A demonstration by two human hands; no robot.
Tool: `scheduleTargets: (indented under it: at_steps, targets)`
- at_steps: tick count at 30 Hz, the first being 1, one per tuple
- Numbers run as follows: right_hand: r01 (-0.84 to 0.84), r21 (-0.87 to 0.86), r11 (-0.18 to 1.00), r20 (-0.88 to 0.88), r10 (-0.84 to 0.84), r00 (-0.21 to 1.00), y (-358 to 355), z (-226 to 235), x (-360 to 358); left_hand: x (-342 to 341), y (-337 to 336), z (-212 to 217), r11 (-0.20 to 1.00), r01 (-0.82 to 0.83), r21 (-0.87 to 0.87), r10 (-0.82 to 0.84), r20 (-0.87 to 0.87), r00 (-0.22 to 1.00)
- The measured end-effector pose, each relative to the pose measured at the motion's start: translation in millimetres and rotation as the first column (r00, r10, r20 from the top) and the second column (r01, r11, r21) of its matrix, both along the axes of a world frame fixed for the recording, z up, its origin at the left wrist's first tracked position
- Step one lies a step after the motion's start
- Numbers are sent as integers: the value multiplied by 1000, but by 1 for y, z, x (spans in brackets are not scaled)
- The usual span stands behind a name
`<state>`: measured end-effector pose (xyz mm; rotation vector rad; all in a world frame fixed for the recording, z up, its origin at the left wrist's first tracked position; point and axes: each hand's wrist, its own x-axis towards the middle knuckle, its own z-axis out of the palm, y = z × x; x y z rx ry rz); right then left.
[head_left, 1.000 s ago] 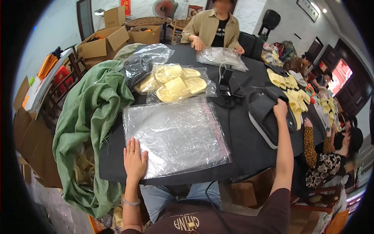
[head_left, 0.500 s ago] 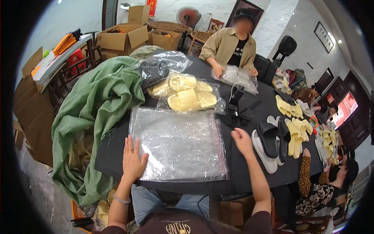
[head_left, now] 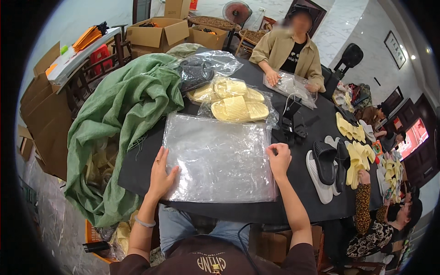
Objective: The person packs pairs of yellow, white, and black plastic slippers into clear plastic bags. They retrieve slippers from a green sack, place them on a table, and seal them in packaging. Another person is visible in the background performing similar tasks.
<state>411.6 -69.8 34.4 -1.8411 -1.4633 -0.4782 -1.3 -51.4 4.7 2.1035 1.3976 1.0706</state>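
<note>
L hand (head_left: pixel 162 176) spread on clear bag (head_left: pixel 220 160); R hand (head_left: pixel 280 161) curled at its R side, pinch unclear; shirt (head_left: pixel 183 253) w/ pale lettering (head_left: pixel 222 263).

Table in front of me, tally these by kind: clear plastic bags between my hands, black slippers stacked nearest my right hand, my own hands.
Clear plastic bag: 1 visible, any beneath uncertain
Black slippers: 2
Left hand and right hand: 2
Visible total: 5
</note>
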Motion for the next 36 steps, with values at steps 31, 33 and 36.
scheduleTargets:
  at_steps: [31,33,36]
  targets:
    - [-487,-180,854,-308,422,853,22,5,-86,9,-24,29,991,116,68,-110,-90,990]
    - [-477,-267,837,-222,429,876,20,-4,-95,20,-44,47,962,269,43,-257,-192,947]
    - [-480,-331,813,-232,423,876,21,-17,-93,30,-61,53,900,436,0,-411,-335,848]
